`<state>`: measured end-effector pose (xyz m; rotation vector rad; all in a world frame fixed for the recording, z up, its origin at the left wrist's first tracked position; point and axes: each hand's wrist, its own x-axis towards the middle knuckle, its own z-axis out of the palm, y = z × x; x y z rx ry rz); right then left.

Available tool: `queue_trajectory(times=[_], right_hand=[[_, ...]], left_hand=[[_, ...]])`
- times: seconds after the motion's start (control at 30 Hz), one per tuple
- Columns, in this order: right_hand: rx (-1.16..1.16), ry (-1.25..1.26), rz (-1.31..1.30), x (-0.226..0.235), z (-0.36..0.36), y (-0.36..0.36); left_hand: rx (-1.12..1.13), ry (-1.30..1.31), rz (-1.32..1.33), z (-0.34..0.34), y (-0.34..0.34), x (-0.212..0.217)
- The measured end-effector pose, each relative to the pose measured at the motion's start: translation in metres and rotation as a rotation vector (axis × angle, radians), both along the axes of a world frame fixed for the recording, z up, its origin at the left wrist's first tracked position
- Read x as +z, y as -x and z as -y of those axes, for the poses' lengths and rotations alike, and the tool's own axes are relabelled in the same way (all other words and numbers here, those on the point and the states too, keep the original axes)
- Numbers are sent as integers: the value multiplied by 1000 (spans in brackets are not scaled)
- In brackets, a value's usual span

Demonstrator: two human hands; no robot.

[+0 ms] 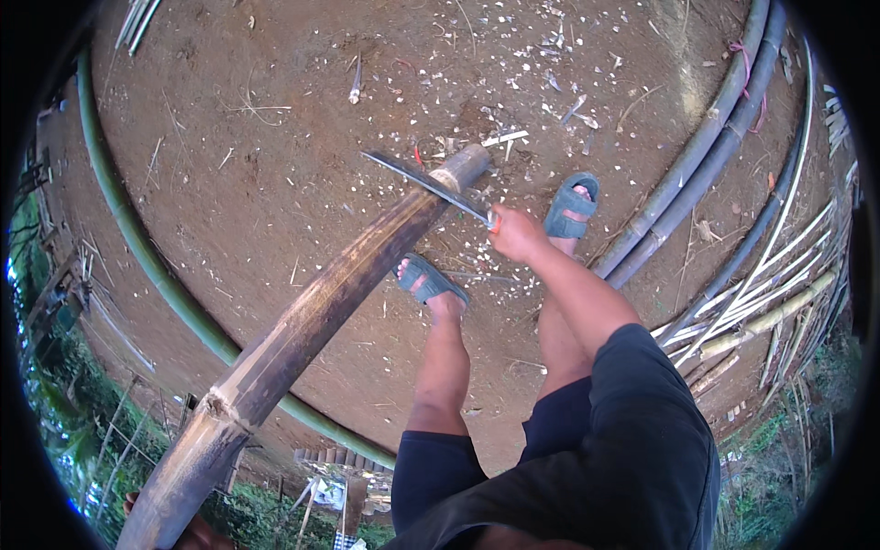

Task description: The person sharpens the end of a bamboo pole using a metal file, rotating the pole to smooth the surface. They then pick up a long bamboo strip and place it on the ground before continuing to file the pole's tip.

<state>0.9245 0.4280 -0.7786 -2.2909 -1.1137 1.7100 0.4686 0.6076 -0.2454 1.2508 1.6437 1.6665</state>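
Bare brown earth (275, 183) makes up the ground, littered with pale chips and shavings that lie thickest around the far end of the thick bamboo pole (312, 321). That pole is the landmark here: its long axis runs from the lower left, close to the camera, up and to the right, ending in a cut end (466, 165) resting on or just above the ground. A long blade, a machete (426, 186), lies across the pole just short of that cut end, its edge against the bamboo and its tip pointing left past the pole. The right hand (515, 234) is to the right of the pole, its fingers clamped around the machete's handle, so the blade reaches from the hand leftward, crossing the pole's axis at a steep angle. The left hand (197, 534) shows only partly at the pole's near end, at the lower edge; it seems to support the pole from below, but whether its fingers are closed cannot be told. The person's sandalled feet (431, 280) stand just right of the pole. A slim green bamboo stem (147, 266) curves left of the pole, and a bundle of dark and split stems (706, 156) lies well to its right.
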Motion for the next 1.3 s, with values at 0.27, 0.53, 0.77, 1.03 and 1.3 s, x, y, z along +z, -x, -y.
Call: queue_trajectory(times=[0.27,0.53,0.77,1.03,1.3], right_hand=[[-229,44,139,45,38,-39],[-228,195,332,218,96,-110],[-371,149,588,316,164,-145],[-537,39,482,381,193,-103],[-276,90,500,434,137,-53]], left_hand=[[-603,225,214,22,14,15],[-583,-37,341,3,24,150],[-661,-463,545,-42,103,280],[-489,-339,407,4,175,279],[-595,-526,420,17,325,389]])
